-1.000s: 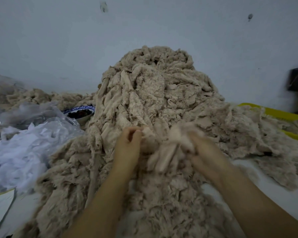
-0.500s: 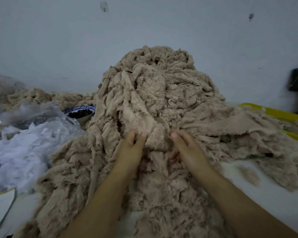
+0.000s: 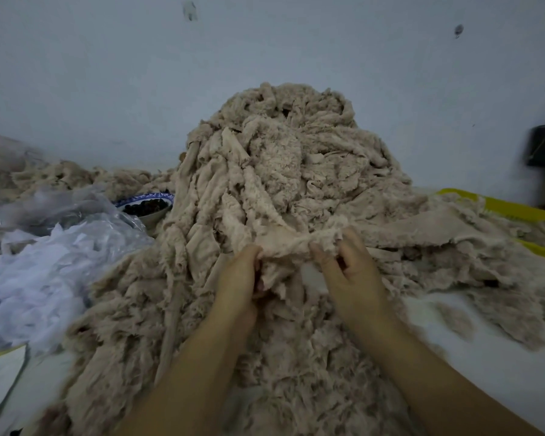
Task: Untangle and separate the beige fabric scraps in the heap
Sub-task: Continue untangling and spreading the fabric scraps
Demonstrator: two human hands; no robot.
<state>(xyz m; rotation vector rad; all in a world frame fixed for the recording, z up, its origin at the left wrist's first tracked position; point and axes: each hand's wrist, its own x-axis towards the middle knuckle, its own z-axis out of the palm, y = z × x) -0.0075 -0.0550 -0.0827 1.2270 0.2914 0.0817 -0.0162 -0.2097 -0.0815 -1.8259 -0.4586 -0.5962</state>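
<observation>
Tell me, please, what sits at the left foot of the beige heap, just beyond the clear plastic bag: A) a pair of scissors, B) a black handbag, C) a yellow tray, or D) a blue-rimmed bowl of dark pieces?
D: a blue-rimmed bowl with dark pieces inside sits against the left side of the heap, just beyond the plastic bag.

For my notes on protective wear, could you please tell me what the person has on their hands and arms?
Nothing shows: the left hand and right hand are ungloved, with no ring, watch or bracelet in view. The left forearm and right forearm are bare to the picture's lower edge, so no sleeve appears.
</observation>
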